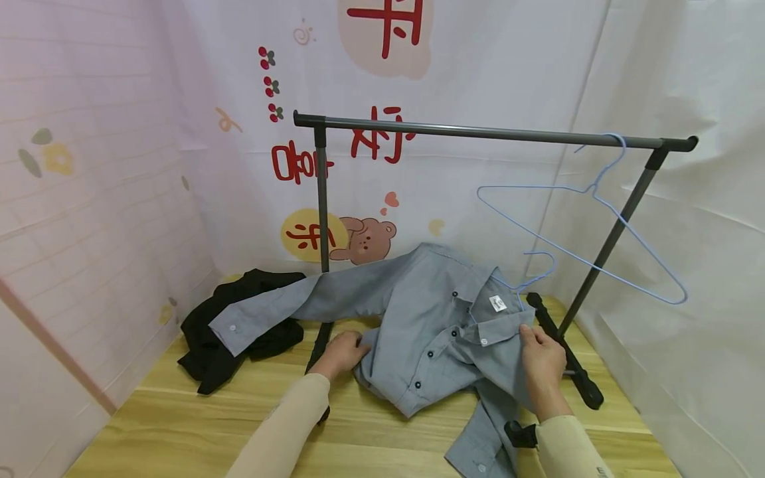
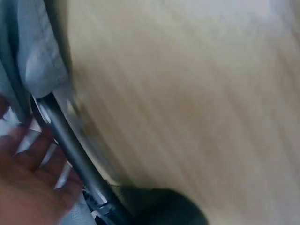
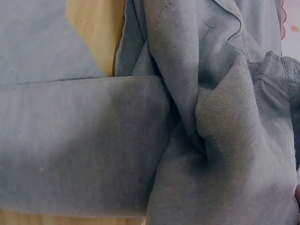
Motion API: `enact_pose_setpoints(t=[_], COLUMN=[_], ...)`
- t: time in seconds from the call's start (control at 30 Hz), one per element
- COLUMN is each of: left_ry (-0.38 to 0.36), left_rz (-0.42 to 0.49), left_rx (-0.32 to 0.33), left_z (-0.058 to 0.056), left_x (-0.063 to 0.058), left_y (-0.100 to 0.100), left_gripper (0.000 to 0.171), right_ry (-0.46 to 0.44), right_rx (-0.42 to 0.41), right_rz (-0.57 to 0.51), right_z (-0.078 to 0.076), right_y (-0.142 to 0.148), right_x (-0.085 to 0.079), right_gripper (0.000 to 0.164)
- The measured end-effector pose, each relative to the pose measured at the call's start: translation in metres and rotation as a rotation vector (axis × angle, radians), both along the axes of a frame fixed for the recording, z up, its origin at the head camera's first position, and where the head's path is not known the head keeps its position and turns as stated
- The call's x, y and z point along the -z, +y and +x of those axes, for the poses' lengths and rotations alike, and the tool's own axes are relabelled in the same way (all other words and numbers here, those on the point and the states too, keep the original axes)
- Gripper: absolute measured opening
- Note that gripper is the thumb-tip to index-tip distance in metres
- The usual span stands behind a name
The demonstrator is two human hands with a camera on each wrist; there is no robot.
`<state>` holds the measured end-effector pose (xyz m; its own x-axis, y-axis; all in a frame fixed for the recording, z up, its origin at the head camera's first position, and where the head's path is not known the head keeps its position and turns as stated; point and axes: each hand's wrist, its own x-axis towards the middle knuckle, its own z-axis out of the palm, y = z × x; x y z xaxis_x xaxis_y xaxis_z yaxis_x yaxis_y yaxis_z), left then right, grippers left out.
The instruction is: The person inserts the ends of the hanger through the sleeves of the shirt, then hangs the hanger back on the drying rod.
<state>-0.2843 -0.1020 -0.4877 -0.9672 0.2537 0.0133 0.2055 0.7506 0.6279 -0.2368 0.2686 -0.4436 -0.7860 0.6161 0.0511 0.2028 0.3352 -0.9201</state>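
Observation:
A grey-blue button-up shirt [image 1: 436, 318] lies spread over the table, one sleeve stretched left and the other hanging toward the front. My right hand [image 1: 542, 362] pinches its front near the collar, on the right side. At the shirt's left edge, my left hand [image 1: 343, 352] holds a bit of fabric between thumb and fingers. A light blue hanger [image 1: 540, 272] pokes its hook out of the shirt's neck; most of its body is hidden inside. In the right wrist view, folds of the shirt [image 3: 225, 122] fill the picture, with only a fingertip showing at the right edge.
Behind the shirt stands a dark metal clothes rack [image 1: 478, 131], its feet on the wooden table [image 1: 370, 445]. Another blue hanger [image 1: 538, 187] hangs from its bar at the right. A black garment [image 1: 209, 352] lies crumpled at the left, partly under the shirt's sleeve.

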Motion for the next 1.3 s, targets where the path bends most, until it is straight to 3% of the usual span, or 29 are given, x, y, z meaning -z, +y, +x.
enact_pose_setpoints(t=[0.1, 0.2, 0.37, 0.47, 0.53, 0.63, 0.73, 0.83, 1.0, 1.13, 1.2, 1.3], left_ry=[0.005, -0.026, -0.060, -0.023, 0.019, 0.072, 0.092, 0.097, 0.069, 0.047, 0.031, -0.044], left_rz=[0.179, 0.433, 0.823, 1.045, 1.126, 0.980, 0.664, 0.417, 0.182, -0.029, -0.037, 0.139], left_rx=[0.017, -0.010, -0.169, -0.271, -0.330, -0.394, -0.401, -0.357, -0.302, -0.162, -0.085, -0.035], left_z=[0.003, 0.005, -0.001, -0.006, -0.007, -0.005, 0.000, 0.004, 0.012, 0.018, 0.021, 0.022], left_x=[-0.001, -0.012, -0.043, -0.057, -0.063, -0.063, -0.057, -0.048, -0.036, -0.029, -0.028, -0.033], left_y=[-0.006, -0.018, -0.046, -0.065, -0.075, -0.085, -0.090, -0.092, -0.096, -0.104, -0.109, -0.119], left_gripper=[0.030, 0.032, 0.033, 0.036, 0.039, 0.040, 0.035, 0.033, 0.045, 0.037, 0.037, 0.031], right_ry=[0.001, -0.009, -0.011, 0.010, 0.021, 0.027, 0.031, 0.023, 0.012, 0.009, 0.007, 0.002], right_rx=[-0.003, -0.004, 0.033, 0.069, 0.089, 0.098, 0.104, 0.107, 0.112, 0.104, 0.099, 0.097], right_rz=[-0.036, -0.114, -0.249, -0.285, -0.283, -0.258, -0.233, -0.213, -0.197, -0.190, -0.183, -0.174], right_z=[0.001, 0.002, 0.002, 0.001, 0.000, 0.000, -0.001, -0.001, 0.000, 0.000, 0.000, 0.001], right_y=[0.001, 0.005, 0.015, 0.019, 0.021, 0.021, 0.019, 0.018, 0.016, 0.016, 0.016, 0.017], right_x=[-0.002, -0.005, -0.010, -0.007, -0.003, 0.002, 0.004, 0.005, 0.007, 0.007, 0.006, 0.005], right_gripper=[0.055, 0.057, 0.060, 0.060, 0.060, 0.060, 0.060, 0.060, 0.059, 0.058, 0.057, 0.057])
